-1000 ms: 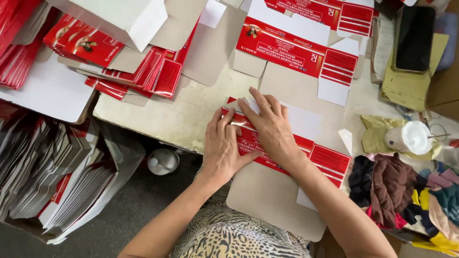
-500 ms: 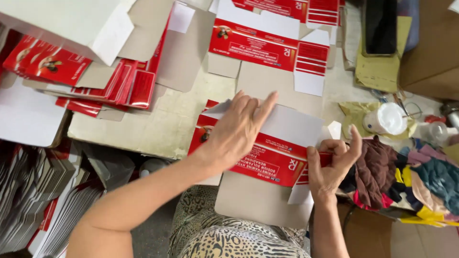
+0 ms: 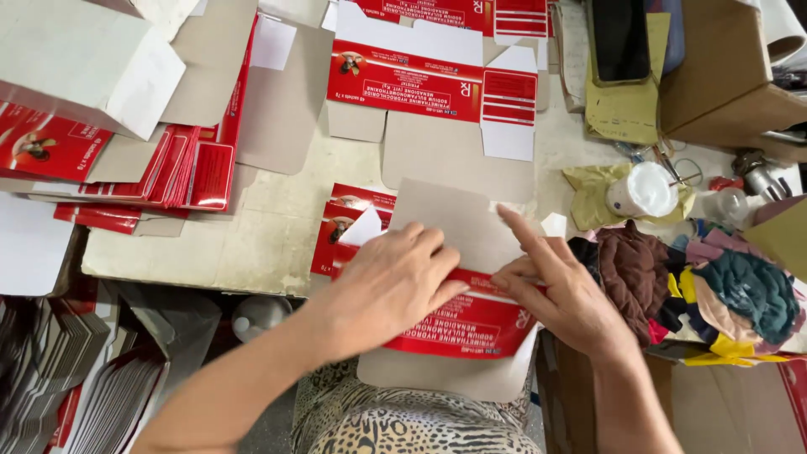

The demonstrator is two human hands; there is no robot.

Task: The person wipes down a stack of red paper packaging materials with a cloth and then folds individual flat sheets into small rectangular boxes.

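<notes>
**Both hands flat on a red-and-white carton blank at the table edge**

So the red-and-white carton blank [image 3: 458, 315] sits at the near edge of the table [image 3: 252, 252], partly hanging over it, grey inner side folded up on top. The left hand [image 3: 391, 286] lies palm-down on it, fingers together and flat, pressing rather than gripping. The right hand [image 3: 559, 290] rests on its right end, fingers slightly spread, index finger stretched out along the grey flap.

Another unfolded blank [image 3: 437, 92] lies further back, red panel with white and grey flaps. To the left there's a messy stack of flat red cartons [image 3: 160, 168], with a folded white box [image 3: 84, 59] above it. Over on the right: a pile of coloured rags [image 3: 698, 286], a white tape roll [image 3: 643, 189] on yellowish cloth, a dark phone [image 3: 620, 38] and a brown cardboard box [image 3: 723, 76]. More flattened blanks [image 3: 59, 370] are stacked below the table on the left.
</notes>
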